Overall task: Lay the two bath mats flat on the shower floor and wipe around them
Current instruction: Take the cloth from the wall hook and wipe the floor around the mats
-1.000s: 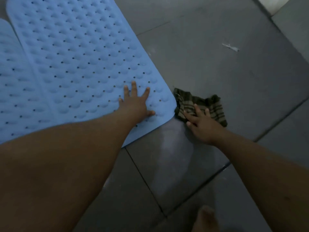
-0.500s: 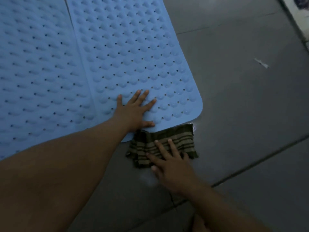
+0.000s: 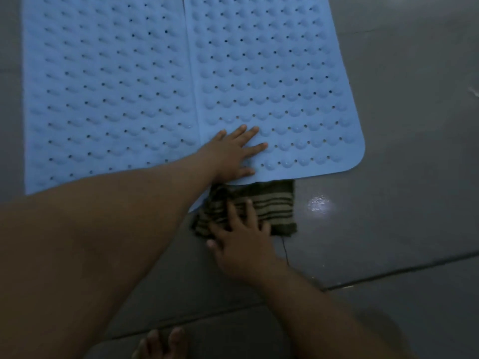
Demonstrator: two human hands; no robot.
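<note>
Two light blue perforated bath mats lie flat side by side on the grey tiled floor, the left mat (image 3: pixel 108 86) touching the right mat (image 3: pixel 280 73) along a straight seam. My left hand (image 3: pixel 233 154) presses flat, fingers spread, on the near edge of the right mat. Just below that edge a striped olive-and-dark cloth (image 3: pixel 272 206) lies on the floor, its far edge against the mat. My right hand (image 3: pixel 243 237) presses on the cloth's left part with fingers spread.
Grey floor tiles (image 3: pixel 404 208) with dark grout lines stretch right of and below the mats. A bright wet glint (image 3: pixel 319 203) shows right of the cloth. My toes (image 3: pixel 163 344) appear at the bottom edge. A small pale scrap (image 3: pixel 474 91) lies far right.
My right hand has slid the cloth from the right mat's near-right corner leftward along its near edge. My left hand stays pressed on the mat. The view has shifted, showing more of the left mat.
</note>
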